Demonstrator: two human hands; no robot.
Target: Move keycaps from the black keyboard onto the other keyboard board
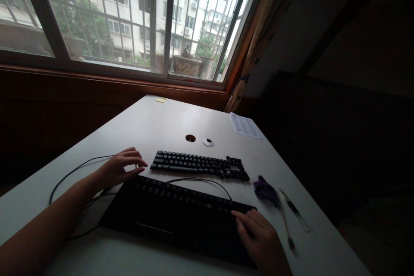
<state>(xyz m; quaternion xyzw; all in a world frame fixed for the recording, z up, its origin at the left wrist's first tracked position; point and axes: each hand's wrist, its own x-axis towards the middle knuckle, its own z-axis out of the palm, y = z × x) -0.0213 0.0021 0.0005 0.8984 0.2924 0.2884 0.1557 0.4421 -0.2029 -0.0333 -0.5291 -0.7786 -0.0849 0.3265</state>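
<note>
Gripping both ends of the large black full-size keyboard with built-in wrist rest (181, 215), the person had it lying skewed across the near part of the white rectangular desk (155, 123), its right end almost at the near edge. Left hand (121, 168) sat at the keyboard's far-left corner, fingers spread and curled loosely, fingertips over the corner; whether it actually pinched the casing could not be told. Right hand (260, 239) lay flat on the right end, fingers together and pressed down on the keys, nothing pinched. Judged stage: early, keyboard looked mid-placement, not squared to the desk edge, its thin black cable (74, 170) looping loose toward the left edge. Keyboard looked matte, dark, keys intact as far as the dim light showed, detail hard to read. Just beyond it, toward the middle of the desk, lay a smaller black compact keyboard (199, 166) with a gap of missing keycaps at its right end. Near the right edge: crumpled purple cloth (265, 189), two thin tools (289, 215). Far side: round cable hole (190, 138), white plastic cap (208, 142), printed paper sheet (246, 126) at the far right corner
</note>
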